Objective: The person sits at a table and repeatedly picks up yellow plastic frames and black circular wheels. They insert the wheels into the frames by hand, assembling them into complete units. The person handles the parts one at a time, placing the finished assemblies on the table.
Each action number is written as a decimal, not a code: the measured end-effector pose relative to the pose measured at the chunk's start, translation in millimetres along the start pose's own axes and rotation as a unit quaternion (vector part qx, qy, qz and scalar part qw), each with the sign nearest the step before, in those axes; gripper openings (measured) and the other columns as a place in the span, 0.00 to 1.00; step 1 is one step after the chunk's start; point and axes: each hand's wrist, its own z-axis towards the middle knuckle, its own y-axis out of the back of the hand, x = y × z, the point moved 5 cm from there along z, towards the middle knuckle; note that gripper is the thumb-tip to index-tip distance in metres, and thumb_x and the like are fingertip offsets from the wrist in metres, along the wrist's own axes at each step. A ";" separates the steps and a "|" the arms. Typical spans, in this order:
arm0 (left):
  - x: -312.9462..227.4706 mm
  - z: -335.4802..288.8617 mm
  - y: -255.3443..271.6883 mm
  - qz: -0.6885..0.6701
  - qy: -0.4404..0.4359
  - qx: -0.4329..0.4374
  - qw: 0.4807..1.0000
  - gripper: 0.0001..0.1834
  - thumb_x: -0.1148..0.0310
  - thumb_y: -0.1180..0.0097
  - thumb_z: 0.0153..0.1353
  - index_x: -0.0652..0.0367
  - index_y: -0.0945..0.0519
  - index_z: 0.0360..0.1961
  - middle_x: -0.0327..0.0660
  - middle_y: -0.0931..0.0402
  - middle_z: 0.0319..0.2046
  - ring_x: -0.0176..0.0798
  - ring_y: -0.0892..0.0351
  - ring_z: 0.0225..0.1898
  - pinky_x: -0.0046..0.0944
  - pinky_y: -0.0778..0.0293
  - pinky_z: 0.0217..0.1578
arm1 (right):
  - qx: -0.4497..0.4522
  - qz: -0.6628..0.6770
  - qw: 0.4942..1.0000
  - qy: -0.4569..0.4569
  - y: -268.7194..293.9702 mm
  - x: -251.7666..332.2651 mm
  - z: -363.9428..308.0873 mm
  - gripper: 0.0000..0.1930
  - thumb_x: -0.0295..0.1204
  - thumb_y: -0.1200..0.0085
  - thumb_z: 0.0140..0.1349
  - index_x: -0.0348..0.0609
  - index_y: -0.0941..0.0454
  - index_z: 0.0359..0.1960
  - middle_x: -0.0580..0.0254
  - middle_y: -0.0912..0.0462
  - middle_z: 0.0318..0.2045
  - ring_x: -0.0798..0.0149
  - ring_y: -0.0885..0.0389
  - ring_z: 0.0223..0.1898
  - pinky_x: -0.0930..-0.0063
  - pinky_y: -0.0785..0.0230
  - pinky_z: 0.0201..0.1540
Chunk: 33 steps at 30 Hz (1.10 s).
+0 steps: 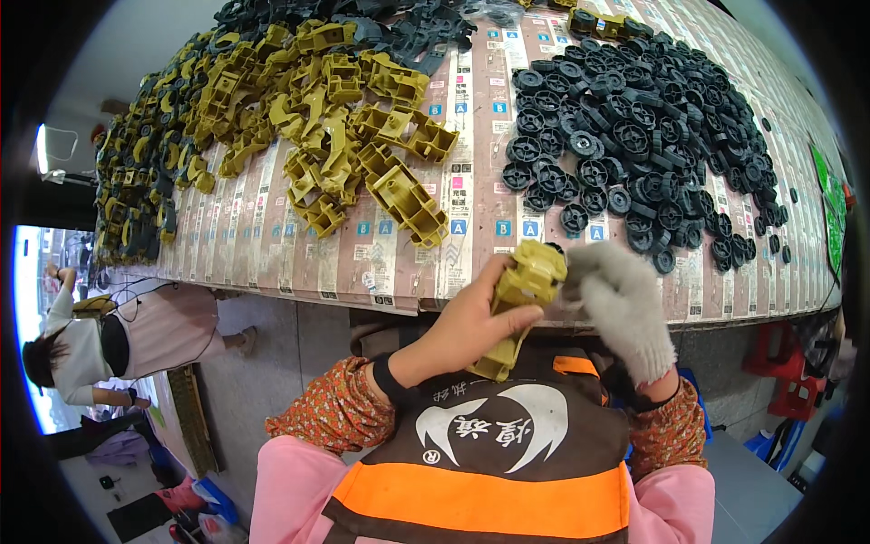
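My left hand (pixel 453 326) is closed round an olive-yellow plastic toy vehicle body (pixel 535 272), held upright above my lap at the table's near edge. The thumb presses across its face. My right hand (pixel 623 313), in a pale knitted glove, is closed at the right side of that body. Its fingertips are blurred, and whatever they pinch is hidden. A small dark part, perhaps a wheel, shows at the top right of the body. Beyond my hands lies a large heap of black toy wheels (pixel 634 136), with a heap of olive-yellow vehicle bodies (pixel 331 136) to the left.
Toy vehicles with wheels (pixel 140 181) are piled at the table's far left, and dark grey parts (pixel 417 32) at the back. A printed covering lies on the table (pixel 362 263). Red stools (pixel 797 381) stand at right. Another person (pixel 136 344) is off to the left.
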 end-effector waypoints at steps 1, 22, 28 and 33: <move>0.9 1.5 3.3 -0.062 0.011 -0.031 0.998 0.30 0.55 0.36 0.73 0.57 0.35 0.66 0.44 0.20 0.52 0.40 0.17 0.50 0.43 0.20 0.53 | -0.046 -0.058 0.996 0.046 15.1 -1.6 7.6 0.13 0.19 0.48 0.63 0.38 0.18 0.49 0.46 0.12 0.37 0.51 0.10 0.38 0.61 0.19 0.42; -5.6 8.0 26.8 -0.409 0.020 -0.139 0.902 0.21 0.52 0.41 0.76 0.51 0.28 0.60 0.34 0.21 0.41 0.31 0.16 0.38 0.36 0.14 0.37 | -0.022 -0.414 0.867 0.277 -8.8 3.6 37.8 0.23 0.18 0.43 0.58 0.44 0.24 0.57 0.51 0.22 0.43 0.44 0.21 0.47 0.53 0.26 0.49; -3.0 7.3 27.6 -0.428 0.018 -0.157 0.890 0.21 0.51 0.41 0.76 0.51 0.29 0.59 0.35 0.22 0.43 0.31 0.16 0.41 0.38 0.13 0.39 | 0.006 -0.419 0.881 0.221 -1.3 4.3 34.1 0.17 0.18 0.41 0.56 0.40 0.19 0.49 0.50 0.20 0.44 0.43 0.20 0.49 0.54 0.25 0.51; -2.7 5.5 27.6 -0.425 -0.006 -0.163 0.891 0.22 0.51 0.41 0.76 0.51 0.30 0.60 0.35 0.22 0.44 0.32 0.16 0.42 0.39 0.12 0.40 | 0.001 -0.190 0.959 0.212 -11.0 16.6 11.2 0.15 0.20 0.41 0.58 0.37 0.18 0.47 0.48 0.16 0.42 0.45 0.15 0.45 0.58 0.23 0.50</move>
